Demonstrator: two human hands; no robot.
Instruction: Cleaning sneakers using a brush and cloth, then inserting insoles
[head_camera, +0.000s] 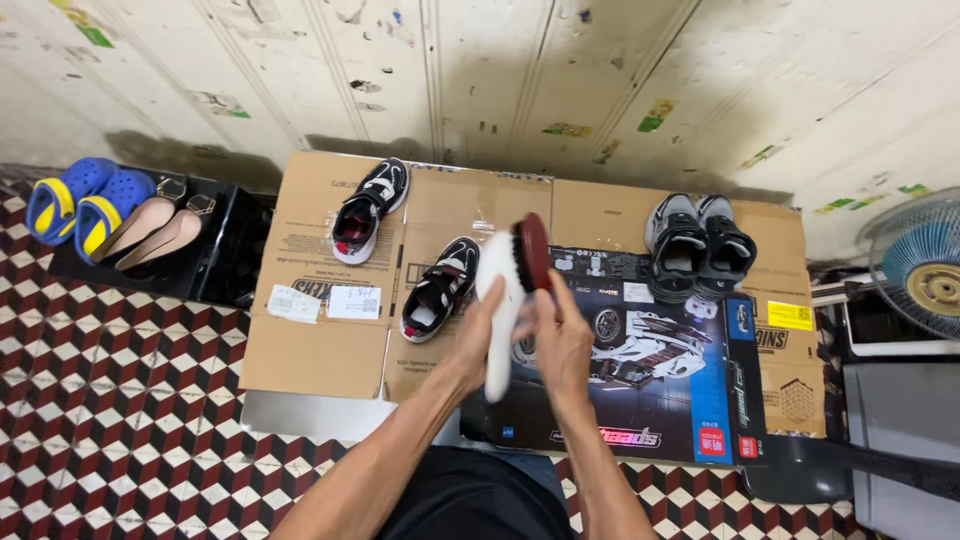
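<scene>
Both hands closed on work: left hand (480, 325) wrapped round white shoe (497, 310), sole-side up, held above flattened cardboard sheets (320, 350); right hand (562, 335) grips dark red oval shoe brush (533, 250), brush against shoe's upper end.
Left to right: blue-yellow clogs (85, 200) and beige pumps (160, 230) on black box (215, 265); two black-white sneakers (372, 208) (440, 288) on cardboard; printed dark blue carton (660, 380) under hands; grey-black sneaker pair (698, 245); blue fan (920, 265).

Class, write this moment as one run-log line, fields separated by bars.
left hand: holds white shoe | right hand: holds dark red brush against shoe | below: flattened cardboard | nearby: black-and-white sneaker
</scene>
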